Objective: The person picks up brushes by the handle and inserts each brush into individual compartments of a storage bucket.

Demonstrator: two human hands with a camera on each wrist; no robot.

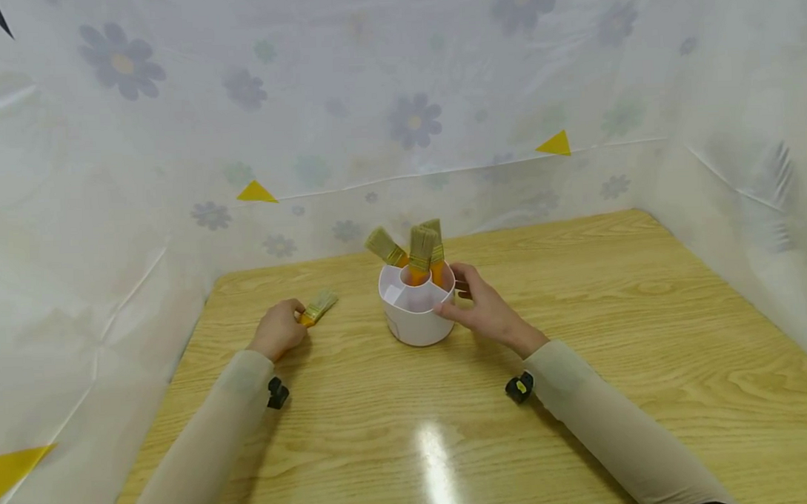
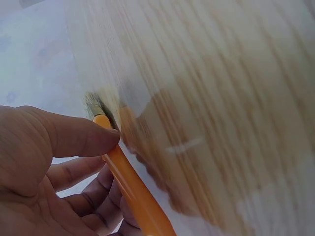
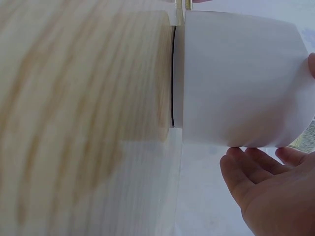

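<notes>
In the head view, my left hand (image 1: 279,329) pinches a paintbrush (image 1: 319,307) at the left of the table, bristles pointing away to the right. Its orange handle (image 2: 135,194) runs between thumb and fingers in the left wrist view, close over the tabletop. A white round divided organizer (image 1: 419,327) stands upright on the table near the middle. Several paintbrushes (image 1: 419,245) stand in it, bristles up. My right hand (image 1: 489,312) holds the organizer's right side, thumb at the front rim and fingers behind. The right wrist view shows fingertips against the organizer's wall (image 3: 241,78).
The wood-grain table (image 1: 619,311) reaches back to a flowered plastic sheet (image 1: 344,76) hung behind it. Sheeting also closes the left and right sides. Yellow triangles (image 1: 257,192) mark the sheet. A bright reflection lies on the tabletop in front.
</notes>
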